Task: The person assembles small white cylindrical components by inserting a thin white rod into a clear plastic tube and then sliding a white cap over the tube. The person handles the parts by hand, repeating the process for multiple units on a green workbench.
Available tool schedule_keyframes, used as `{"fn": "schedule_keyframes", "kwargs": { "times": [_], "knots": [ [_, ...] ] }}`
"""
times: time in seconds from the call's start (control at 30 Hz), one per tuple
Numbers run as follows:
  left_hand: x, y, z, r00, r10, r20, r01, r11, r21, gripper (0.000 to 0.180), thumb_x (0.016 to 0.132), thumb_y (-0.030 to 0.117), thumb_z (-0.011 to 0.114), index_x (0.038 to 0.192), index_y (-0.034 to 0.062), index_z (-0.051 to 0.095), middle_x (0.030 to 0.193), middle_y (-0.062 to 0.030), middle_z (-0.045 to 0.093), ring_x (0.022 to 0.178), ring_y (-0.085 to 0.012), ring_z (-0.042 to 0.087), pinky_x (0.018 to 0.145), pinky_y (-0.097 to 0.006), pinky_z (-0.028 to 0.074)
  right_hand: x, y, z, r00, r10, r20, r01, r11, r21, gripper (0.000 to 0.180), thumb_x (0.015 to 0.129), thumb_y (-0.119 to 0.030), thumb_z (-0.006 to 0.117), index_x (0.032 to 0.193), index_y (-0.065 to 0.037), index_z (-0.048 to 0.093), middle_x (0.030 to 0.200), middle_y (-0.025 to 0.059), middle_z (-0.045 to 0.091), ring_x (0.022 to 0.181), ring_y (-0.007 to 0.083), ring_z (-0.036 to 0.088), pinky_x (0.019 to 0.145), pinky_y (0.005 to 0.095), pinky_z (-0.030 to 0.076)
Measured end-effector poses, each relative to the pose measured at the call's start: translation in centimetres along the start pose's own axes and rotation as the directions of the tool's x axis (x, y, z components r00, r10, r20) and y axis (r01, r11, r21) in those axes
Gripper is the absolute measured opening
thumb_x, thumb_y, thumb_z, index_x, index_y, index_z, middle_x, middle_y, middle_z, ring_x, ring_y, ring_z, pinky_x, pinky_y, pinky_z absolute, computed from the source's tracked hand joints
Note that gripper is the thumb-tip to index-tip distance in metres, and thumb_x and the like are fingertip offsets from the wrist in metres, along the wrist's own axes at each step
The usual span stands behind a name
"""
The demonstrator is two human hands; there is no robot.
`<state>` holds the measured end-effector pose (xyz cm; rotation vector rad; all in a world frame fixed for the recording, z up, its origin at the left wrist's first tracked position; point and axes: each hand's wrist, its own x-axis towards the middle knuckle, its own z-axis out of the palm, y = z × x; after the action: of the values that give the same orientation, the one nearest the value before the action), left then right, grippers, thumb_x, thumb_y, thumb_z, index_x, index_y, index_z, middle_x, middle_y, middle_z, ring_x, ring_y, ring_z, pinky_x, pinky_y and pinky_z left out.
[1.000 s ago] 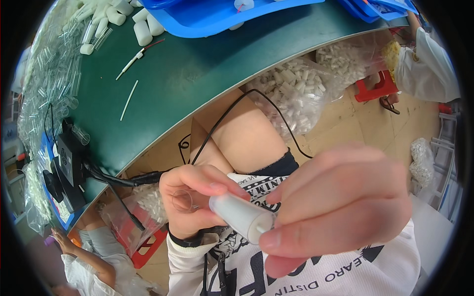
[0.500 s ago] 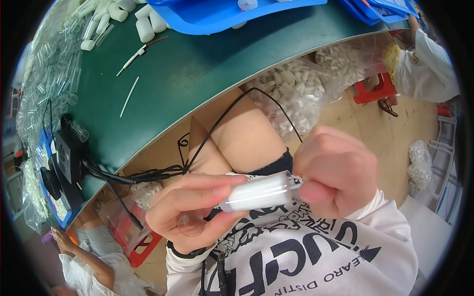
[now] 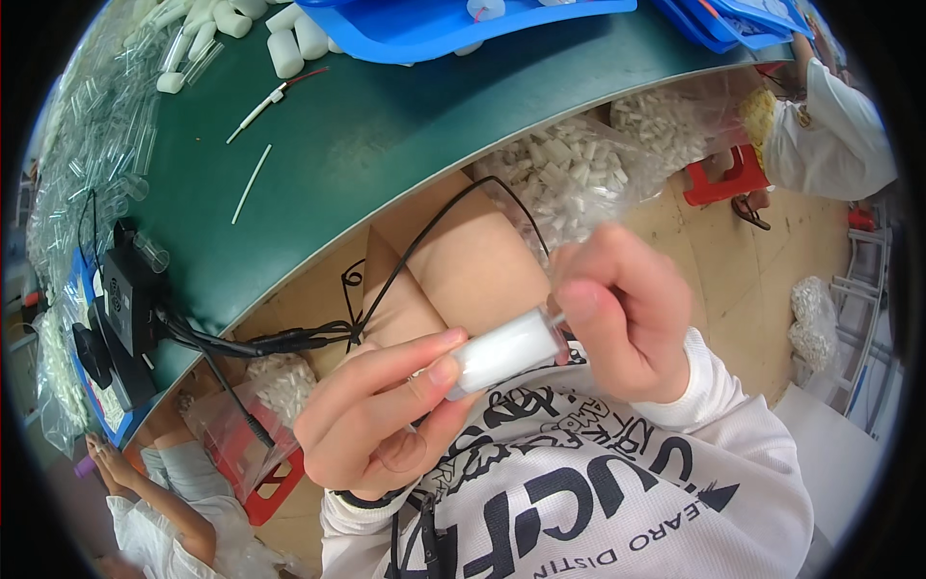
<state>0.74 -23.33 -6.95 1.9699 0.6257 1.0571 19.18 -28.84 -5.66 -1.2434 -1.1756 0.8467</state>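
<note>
My left hand [image 3: 371,420] grips a short clear tube [image 3: 552,333] over my lap, thumb and fingers round its lower left end. A white cylindrical plug [image 3: 506,349] fills most of the tube. Something clear and rounded seems to rest in the left palm, too faint to name. Just beyond the tube's right end, my right hand [image 3: 627,314] is closed, thumb against curled fingers. A thin pale piece shows between its fingertips and the tube's end; what it is stays mostly hidden.
On the green table [image 3: 328,183] lie a thin white stick [image 3: 251,183], a white piece with a red wire [image 3: 265,108], white plugs [image 3: 286,53] and many clear tubes. Blue trays [image 3: 463,34] stand at the far edge. Black cables [image 3: 280,343] cross left of my lap. Co-workers sit either side.
The right hand has shifted up and left, its thumb now higher along the curled fingers. The tube has moved slightly up and tilts more toward the upper right.
</note>
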Motion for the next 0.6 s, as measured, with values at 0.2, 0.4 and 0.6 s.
{"fn": "schedule_keyframes", "kwargs": {
  "times": [0.2, 0.4, 0.6],
  "knots": [
    [0.5, 0.1, -0.6, 0.996, -0.086, -0.017, 0.084, 0.992, -0.092, 0.035, 0.063, -0.006, 0.074, 0.094, -0.0019, 0.059, 0.088, -0.0214, 0.063, 0.077, -0.0255, 0.064, 0.066, -0.029, 0.051, -0.1, 0.7, -1.5, 0.992, 0.095, 0.083, -0.104, 0.989, 0.109, 0.015, 0.088, -0.011, 0.053, 0.077, -0.001, 0.053, 0.064, 0.0077, 0.049, 0.053, 0.0181, 0.047, 0.05, 0.0268, 0.039],
    [0.4, -0.2, -1.0, 0.984, -0.166, 0.063, 0.175, 0.964, -0.202, 0.033, 0.061, -0.003, 0.077, 0.092, -0.0011, 0.065, 0.086, -0.0167, 0.066, 0.06, -0.0126, 0.06, 0.047, -0.02, 0.044, 0.5, 0.5, -3.0, 0.914, -0.143, 0.38, 0.228, 0.955, -0.188, 0.007, 0.083, -0.007, 0.058, 0.08, -0.001, 0.056, 0.065, 0.0103, 0.051, 0.055, 0.0242, 0.052, 0.051, 0.0315, 0.041],
    [-3.5, 0.5, -2.5, 0.798, -0.446, 0.405, 0.505, 0.862, -0.047, 0.028, 0.062, -0.005, 0.074, 0.087, -0.0006, 0.063, 0.084, -0.0139, 0.066, 0.053, -0.0066, 0.053, 0.046, -0.018, 0.042, -5.5, 2.5, -0.9, 0.898, 0.081, 0.433, 0.003, 0.982, -0.189, 0.006, 0.083, -0.006, 0.059, 0.081, -0.001, 0.056, 0.066, 0.01, 0.055, 0.057, 0.0265, 0.055, 0.052, 0.0342, 0.044]
  ]
}}
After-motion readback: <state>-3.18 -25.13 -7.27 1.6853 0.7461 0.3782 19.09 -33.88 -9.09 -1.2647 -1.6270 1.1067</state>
